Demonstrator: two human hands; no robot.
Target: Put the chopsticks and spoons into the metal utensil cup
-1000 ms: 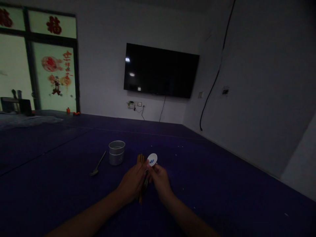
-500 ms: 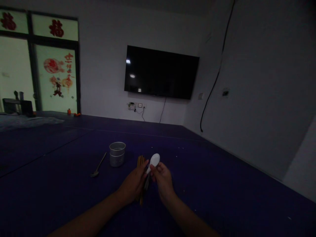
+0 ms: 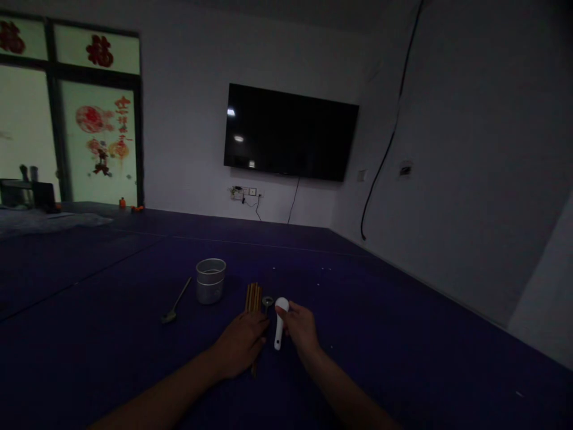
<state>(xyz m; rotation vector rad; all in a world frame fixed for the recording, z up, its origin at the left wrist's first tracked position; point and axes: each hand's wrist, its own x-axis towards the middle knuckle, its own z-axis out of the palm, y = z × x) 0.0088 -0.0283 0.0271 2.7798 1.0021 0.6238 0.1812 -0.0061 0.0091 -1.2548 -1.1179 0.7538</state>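
Observation:
My right hand (image 3: pixel 299 325) pinches a white soup spoon (image 3: pixel 278 337) by its bowl, thumb on top. The spoon's handle points toward me, low over the purple tabletop. Across a bundle of wooden chopsticks (image 3: pixel 253 297) lies my left hand (image 3: pixel 242 340), its fingers bent over them and hiding their middle. Between the chopsticks and the white spoon is a metal spoon (image 3: pixel 267 301), whose lower part is covered by my left fingers. Left of the bundle stands a grey metal cup (image 3: pixel 210 283), upright. Another metal spoon (image 3: pixel 170 315) lies on the table beyond it.
The purple table (image 3: pixel 403 358) reaches to the wall, with small white specks on it. Clear plastic sheeting (image 3: pixel 49 221) and a dark holder (image 3: pixel 29 194) are at the far left. A wall-mounted screen (image 3: pixel 290 134) and a hanging black cable (image 3: pixel 380 164) are behind.
The white spoon has turned, so its handle now points toward me, and has come away from my left hand. My left hand has settled over the chopsticks, and the metal spoon's bowl now shows.

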